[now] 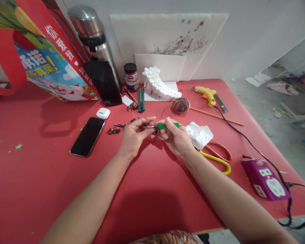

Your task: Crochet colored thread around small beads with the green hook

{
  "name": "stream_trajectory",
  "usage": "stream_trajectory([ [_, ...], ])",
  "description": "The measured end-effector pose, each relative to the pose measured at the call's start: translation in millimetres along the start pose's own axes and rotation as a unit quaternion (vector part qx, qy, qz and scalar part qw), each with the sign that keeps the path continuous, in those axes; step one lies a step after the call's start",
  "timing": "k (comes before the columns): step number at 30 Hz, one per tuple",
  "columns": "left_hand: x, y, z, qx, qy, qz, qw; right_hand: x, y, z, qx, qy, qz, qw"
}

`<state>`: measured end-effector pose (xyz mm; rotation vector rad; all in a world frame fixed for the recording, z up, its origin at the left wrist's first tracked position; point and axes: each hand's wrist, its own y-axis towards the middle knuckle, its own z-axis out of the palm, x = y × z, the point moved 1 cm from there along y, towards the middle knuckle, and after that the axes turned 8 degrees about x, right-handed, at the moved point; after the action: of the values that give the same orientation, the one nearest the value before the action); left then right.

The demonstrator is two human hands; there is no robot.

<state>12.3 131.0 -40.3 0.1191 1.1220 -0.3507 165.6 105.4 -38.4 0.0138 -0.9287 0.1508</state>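
Observation:
My right hand (pixel 174 137) grips the green handle of a crochet hook (pixel 168 126), whose thin metal shaft points left. Pinched in my left hand (pixel 137 135) is a small dark piece of yarn work (pixel 154 129), which meets the hook between the two hands. A strand of yarn runs up from there toward a multicoloured yarn ball (pixel 181 105). Left of my left hand, a dark multicoloured crocheted strip (pixel 114 130) lies on the red table (pixel 147 189); part of it is hidden behind the fingers.
A phone (pixel 87 137) and white earbud case (pixel 103 113) lie left. Scissors (pixel 218 162), crumpled tissue (pixel 199 135), a yellow glue gun (pixel 207 95) and a purple power block (pixel 266 179) are right. A steel flask (pixel 101 51), upright phone (pixel 104 82), jar (pixel 131 77) and green cutter (pixel 141 100) stand or lie behind.

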Motion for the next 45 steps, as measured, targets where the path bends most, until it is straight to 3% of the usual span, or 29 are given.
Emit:
stream_trajectory([
  [4, -0.9, 1.4, -4.0, -0.023, -0.004, 0.016, 1.0, 3.8, 0.9, -6.5, 0.024, -0.015, 0.045, 0.999],
  [10, -5.8, 0.6, -1.4, 0.003, -0.02, -0.018, 1.0, 3.7, -1.2, -6.6, 0.008, -0.014, -0.009, 1.0],
  [15, -6.3, 2.2, -3.6, 0.007, -0.037, 0.002, 0.999, 5.4, -4.8, -2.7, 0.039, -0.056, -0.007, 0.998],
  [20, -4.7, 0.9, -2.4, 0.021, -0.043, -0.017, 0.999, 4.9, -1.9, -6.2, -0.001, -0.045, -0.039, 0.998],
  [33, -5.3, 2.6, -3.7, -0.031, -0.007, 0.011, 0.999, -2.5, 0.7, -7.7, -0.013, -0.029, -0.02, 0.999],
  [39, -6.8, 2.4, -1.9, -0.04, -0.014, 0.02, 0.999, 0.8, -3.3, -5.4, 0.026, -0.075, -0.041, 0.996],
  [45, -2.7, -2.8, 9.4, -0.063, -0.061, -0.01, 0.996, -6.4, -0.9, -6.5, -0.024, -0.031, -0.073, 0.997],
])
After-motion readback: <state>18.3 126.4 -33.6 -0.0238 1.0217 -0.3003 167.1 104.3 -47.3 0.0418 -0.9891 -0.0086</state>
